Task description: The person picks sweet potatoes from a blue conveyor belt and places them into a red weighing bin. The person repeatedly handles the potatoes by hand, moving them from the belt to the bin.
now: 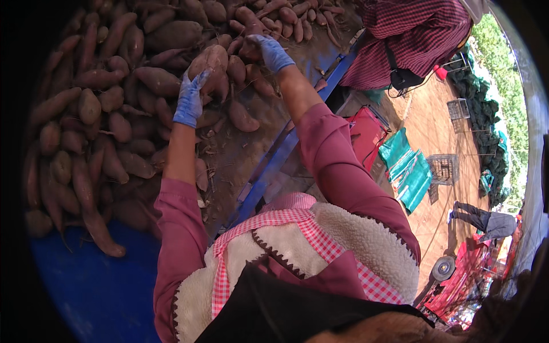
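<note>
A large heap of reddish sweet potatoes covers the sorting table in front of me. My left hand, in a blue glove, grips a thick, rounded sweet potato held over the heap. My right hand, gloved alike, has its fingers on a darker sweet potato beside it. The fingertips are partly hidden, so how firmly it is held is hard to see. A smaller sweet potato lies on the dirty tabletop below my hands.
A blue metal rail edges the table on my side. Another person in a checkered garment stands close by at upper right. Beyond are a green tarp, a plastic crate, a red vehicle and a distant person.
</note>
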